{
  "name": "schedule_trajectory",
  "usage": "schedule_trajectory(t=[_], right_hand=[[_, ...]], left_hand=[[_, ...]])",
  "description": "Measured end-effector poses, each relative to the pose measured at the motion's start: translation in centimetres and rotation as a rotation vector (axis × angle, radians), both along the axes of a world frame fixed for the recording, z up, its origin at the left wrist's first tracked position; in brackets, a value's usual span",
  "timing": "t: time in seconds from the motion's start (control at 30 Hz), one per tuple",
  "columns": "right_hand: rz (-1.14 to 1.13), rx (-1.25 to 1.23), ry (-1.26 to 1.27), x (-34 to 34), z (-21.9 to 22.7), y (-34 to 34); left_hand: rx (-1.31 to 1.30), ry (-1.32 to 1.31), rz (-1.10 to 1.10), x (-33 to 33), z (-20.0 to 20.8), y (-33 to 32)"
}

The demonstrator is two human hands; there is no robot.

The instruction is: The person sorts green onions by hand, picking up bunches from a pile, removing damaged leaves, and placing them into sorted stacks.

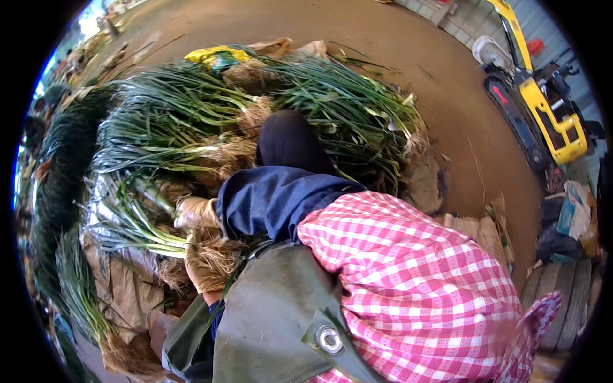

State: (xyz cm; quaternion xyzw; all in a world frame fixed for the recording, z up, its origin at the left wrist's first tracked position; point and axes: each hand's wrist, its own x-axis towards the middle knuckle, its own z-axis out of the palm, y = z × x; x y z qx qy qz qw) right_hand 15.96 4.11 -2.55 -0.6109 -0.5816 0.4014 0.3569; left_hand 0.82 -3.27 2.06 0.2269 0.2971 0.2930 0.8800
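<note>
My left hand [207, 265], in a tan glove, is closed around a small bunch of scallions [156, 239] near its root end. The green leaves point left, and shaggy roots lie over the glove. Just above it, my right hand [199, 214], also gloved, has its fingers drawn together close to the white stems. What lies between those fingers is hidden. Large bundles of scallions [172, 96] with pale, stringy roots are heaped beyond my hands. Another bundle [364, 108] lies past my dark-trousered knee [287, 140].
A green apron [274, 313] covers my lap. More scallions [83, 287] lie at the left beside brown sacking [118, 287]. A yellow wrapper [217, 56] sits on the heap. At the right, a yellow tracked machine [552, 121] stands on the brown floor [447, 96], near bags [575, 210].
</note>
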Motion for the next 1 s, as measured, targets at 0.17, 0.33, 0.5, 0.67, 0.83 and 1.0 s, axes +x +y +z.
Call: schedule_trajectory(t=[0.17,0.33,0.5,0.67,0.83,1.0], right_hand=[[-0.122,-0.004,0.03,-0.6,0.2,-1.1],[-0.281,0.025,0.026,0.1,-0.5,-1.6],[-0.631,-0.154,0.088,5.1,0.1,-3.1],[-0.633,0.289,-0.218,5.7,-1.4,-2.0],[-0.288,0.097,0.129,1.1,4.3,-0.7],[-0.11,-0.142,0.905,-0.8,1.2,2.0]], left_hand=[[-0.062,-0.062,-0.078,0.0,0.2,0.1],[-0.38,-0.331,-0.354,-0.4,1.5,0.5],[-0.117,-0.172,0.077,-1.5,-2.7,2.4],[-0.246,-0.229,0.221,-1.0,-2.7,1.9],[-0.204,-0.219,0.215,-1.5,-1.7,1.2],[-0.182,-0.197,0.296,-1.1,-2.5,1.3]])
